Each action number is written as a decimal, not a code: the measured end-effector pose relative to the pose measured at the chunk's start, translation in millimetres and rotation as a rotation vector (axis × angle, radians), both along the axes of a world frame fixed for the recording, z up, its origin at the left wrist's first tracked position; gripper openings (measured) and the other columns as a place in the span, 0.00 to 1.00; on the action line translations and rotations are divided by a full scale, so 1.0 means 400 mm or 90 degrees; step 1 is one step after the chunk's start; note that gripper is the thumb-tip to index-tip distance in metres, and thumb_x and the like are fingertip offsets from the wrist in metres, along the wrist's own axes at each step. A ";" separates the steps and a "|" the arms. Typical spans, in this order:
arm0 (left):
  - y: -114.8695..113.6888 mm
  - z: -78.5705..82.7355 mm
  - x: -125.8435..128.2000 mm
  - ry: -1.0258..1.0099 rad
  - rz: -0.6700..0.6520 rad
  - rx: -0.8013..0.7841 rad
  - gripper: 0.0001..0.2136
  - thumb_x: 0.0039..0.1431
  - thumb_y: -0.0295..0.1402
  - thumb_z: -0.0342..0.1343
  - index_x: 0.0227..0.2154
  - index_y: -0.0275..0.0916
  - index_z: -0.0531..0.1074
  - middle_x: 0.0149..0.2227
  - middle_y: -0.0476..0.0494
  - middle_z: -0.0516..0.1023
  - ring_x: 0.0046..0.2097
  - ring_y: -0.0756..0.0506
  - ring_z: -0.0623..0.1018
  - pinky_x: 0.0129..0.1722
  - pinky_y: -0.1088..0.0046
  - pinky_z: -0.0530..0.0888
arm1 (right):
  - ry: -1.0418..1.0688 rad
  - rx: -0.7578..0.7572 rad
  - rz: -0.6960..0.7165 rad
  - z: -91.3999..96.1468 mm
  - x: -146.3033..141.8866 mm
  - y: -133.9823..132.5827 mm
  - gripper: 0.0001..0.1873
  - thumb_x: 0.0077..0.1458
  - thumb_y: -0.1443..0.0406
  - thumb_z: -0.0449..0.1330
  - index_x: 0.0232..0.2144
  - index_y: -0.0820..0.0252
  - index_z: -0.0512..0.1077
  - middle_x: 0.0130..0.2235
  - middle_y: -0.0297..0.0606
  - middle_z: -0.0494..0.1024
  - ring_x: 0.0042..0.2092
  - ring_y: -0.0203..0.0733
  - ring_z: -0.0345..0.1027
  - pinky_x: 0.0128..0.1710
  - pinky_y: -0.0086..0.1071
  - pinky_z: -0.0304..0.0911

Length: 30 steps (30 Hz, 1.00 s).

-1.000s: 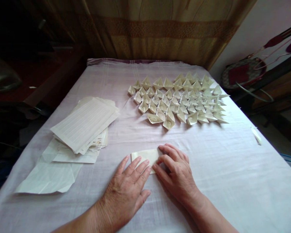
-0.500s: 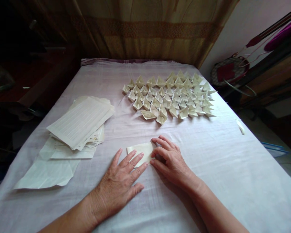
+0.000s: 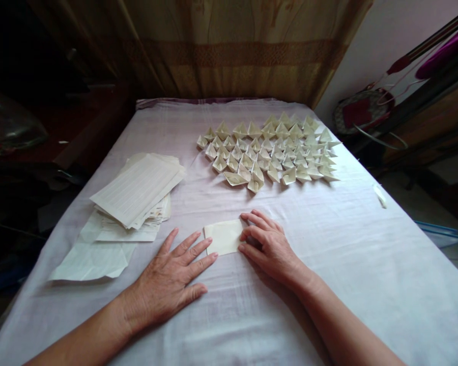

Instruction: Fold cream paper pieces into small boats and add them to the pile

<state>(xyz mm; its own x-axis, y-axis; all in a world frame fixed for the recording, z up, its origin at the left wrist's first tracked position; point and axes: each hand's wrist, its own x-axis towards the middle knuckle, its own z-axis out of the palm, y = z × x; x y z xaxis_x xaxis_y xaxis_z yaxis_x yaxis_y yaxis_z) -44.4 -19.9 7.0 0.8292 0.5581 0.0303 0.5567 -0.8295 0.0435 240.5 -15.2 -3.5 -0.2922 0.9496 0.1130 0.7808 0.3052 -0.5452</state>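
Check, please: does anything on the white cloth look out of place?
Slightly: the pile of off-white lined paper sheets lies askew, layers at different angles, with a creased pale paper sheet sticking out beneath. A small white scrap lies alone near the right edge of the white cloth.

Left hand [image 3: 168, 279] palm down, fingers spread; right hand [image 3: 269, 246] arched, fingers bent, thumb near index finger.

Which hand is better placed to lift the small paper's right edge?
Probably the right hand: its fingertips are at that edge of the small paper, while the left hand is spread, fingertips at the opposite edge.
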 end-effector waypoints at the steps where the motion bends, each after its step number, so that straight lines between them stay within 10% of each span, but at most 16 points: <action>1: -0.002 0.001 -0.008 0.003 0.006 0.002 0.24 0.67 0.49 0.46 0.64 0.53 0.59 0.67 0.49 0.59 0.68 0.40 0.55 0.65 0.54 0.28 | 0.001 0.000 0.000 -0.001 0.000 0.000 0.03 0.55 0.64 0.63 0.34 0.54 0.74 0.60 0.41 0.70 0.65 0.56 0.52 0.59 0.55 0.53; 15: 0.025 0.020 0.007 -0.173 0.079 -0.028 0.11 0.67 0.35 0.49 0.42 0.46 0.77 0.58 0.46 0.73 0.62 0.41 0.68 0.65 0.49 0.52 | -0.009 0.046 0.005 -0.010 0.001 -0.004 0.03 0.55 0.64 0.63 0.34 0.54 0.74 0.58 0.42 0.71 0.64 0.57 0.55 0.57 0.55 0.55; 30: 0.096 0.013 0.080 -0.218 -0.107 0.149 0.08 0.67 0.28 0.49 0.40 0.38 0.74 0.42 0.45 0.82 0.42 0.47 0.80 0.50 0.64 0.73 | 0.000 0.207 -0.010 -0.021 -0.007 -0.011 0.06 0.58 0.63 0.60 0.38 0.56 0.74 0.55 0.46 0.74 0.60 0.53 0.61 0.55 0.49 0.59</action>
<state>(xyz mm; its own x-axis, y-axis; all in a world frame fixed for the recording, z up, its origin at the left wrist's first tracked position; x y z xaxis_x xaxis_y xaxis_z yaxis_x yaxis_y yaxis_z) -12.3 18.7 12.2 0.8280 0.3625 0.4277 0.4001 -0.9165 0.0021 237.5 -19.7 -11.8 -0.2774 0.8681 0.4115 0.7873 0.4509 -0.4206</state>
